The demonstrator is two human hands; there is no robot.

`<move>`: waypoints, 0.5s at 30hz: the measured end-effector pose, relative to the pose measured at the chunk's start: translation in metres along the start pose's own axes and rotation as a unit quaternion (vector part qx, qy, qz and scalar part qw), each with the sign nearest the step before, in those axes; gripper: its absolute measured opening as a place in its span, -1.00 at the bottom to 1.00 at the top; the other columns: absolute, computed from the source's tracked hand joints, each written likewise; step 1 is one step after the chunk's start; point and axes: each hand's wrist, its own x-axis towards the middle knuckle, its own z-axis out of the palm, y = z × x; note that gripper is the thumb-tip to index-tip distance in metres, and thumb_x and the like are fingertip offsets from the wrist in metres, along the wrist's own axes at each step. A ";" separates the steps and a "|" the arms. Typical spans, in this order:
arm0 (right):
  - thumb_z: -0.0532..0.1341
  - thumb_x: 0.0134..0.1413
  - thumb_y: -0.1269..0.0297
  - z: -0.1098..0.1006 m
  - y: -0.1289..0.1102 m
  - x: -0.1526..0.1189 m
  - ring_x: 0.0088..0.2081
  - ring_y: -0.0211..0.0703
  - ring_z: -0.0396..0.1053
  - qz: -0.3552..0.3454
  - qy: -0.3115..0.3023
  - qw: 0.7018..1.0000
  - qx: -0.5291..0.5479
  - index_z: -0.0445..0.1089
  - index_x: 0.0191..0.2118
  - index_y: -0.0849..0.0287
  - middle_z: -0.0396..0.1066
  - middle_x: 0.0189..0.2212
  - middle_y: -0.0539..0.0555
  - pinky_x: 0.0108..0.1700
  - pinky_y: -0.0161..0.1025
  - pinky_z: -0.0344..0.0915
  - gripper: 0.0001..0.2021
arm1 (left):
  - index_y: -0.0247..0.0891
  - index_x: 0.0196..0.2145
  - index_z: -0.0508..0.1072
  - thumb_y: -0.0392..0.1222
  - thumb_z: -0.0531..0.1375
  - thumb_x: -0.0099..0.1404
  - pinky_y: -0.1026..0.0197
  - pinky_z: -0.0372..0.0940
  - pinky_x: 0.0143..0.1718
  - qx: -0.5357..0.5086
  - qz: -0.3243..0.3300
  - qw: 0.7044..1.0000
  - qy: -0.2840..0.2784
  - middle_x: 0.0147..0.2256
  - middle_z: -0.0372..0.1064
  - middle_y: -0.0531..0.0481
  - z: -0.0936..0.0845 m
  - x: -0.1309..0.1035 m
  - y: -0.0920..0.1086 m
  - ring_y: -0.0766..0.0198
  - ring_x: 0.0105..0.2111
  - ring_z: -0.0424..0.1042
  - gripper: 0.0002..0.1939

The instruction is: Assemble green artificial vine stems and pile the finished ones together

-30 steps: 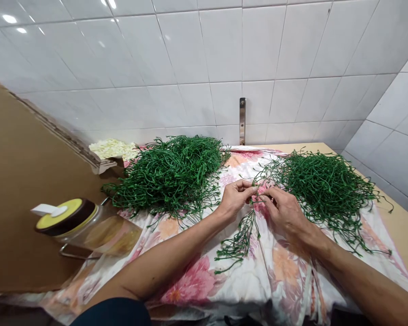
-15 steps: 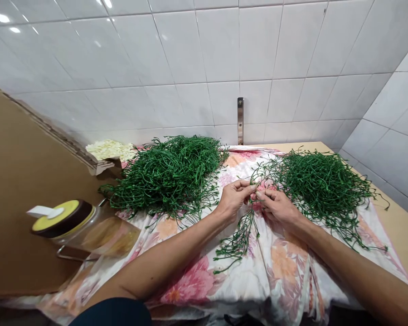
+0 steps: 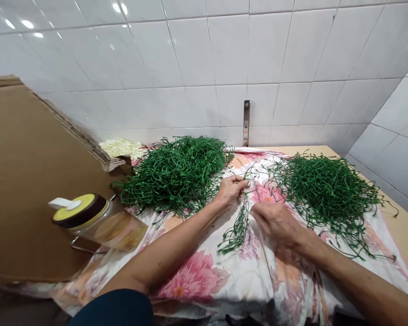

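My left hand point(image 3: 231, 189) pinches a small bunch of thin green stems point(image 3: 237, 233) with knobbed ends. The bunch hangs below the fingers toward me, and a few tips stick up above them. Just right of and below it, my right hand point(image 3: 274, 222) is closed, its fingers curled under and mostly hidden. Whatever it may hold does not show. A large heap of green stems point(image 3: 177, 174) lies to the left of my hands, and a second heap of stems point(image 3: 333, 188) lies to the right.
A flowered cloth point(image 3: 200, 276) covers the tabletop point(image 3: 306, 151). At left stand a cardboard box point(image 3: 37, 181) and a tilted clear jar point(image 3: 115, 231) with a yellow-and-brown lid. Pale yellowish pieces point(image 3: 120, 148) lie behind the left heap. A metal bracket point(image 3: 246, 122) is fixed to the tiled wall.
My right hand has come away from my left fingertips and moved down toward me, its fingers curling under. My left hand still pinches the bunch. The view has shifted slightly.
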 end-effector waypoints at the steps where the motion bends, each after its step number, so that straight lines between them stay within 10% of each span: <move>1: 0.07 0.38 0.29 -0.008 0.002 0.001 -0.47 -0.24 0.27 0.025 0.032 0.999 -0.002 0.39 -0.34 0.18 0.39 -0.46 0.02 -0.35 -0.28 0.13 -0.75 | -0.34 -0.50 0.45 -0.10 0.51 -0.06 0.32 0.08 -0.62 -0.001 -0.001 1.000 -0.019 -0.54 0.44 -0.04 -0.003 0.001 0.003 0.46 -0.66 0.20 -0.64; 7: 0.15 0.37 0.20 -0.066 0.038 0.002 -0.33 -0.14 0.43 0.102 0.267 0.953 -0.105 0.47 -0.20 0.18 0.51 -0.32 0.10 -0.20 -0.23 0.30 -0.79 | -0.36 -0.44 0.49 0.01 0.52 -0.08 0.36 0.06 -0.63 -0.036 -0.057 0.990 -0.122 -0.51 0.44 -0.04 0.001 -0.009 0.007 0.50 -0.66 0.20 -0.56; 15: 0.19 0.28 0.27 -0.089 0.057 -0.007 0.13 0.18 0.36 0.106 0.345 0.907 -0.219 0.41 0.13 0.26 0.45 0.06 0.32 0.19 0.17 0.29 -0.64 | -0.36 -0.43 0.49 -0.03 0.49 -0.01 0.35 0.10 -0.62 -0.042 -0.077 0.978 -0.188 -0.49 0.44 -0.02 0.011 -0.026 0.011 0.48 -0.64 0.25 -0.62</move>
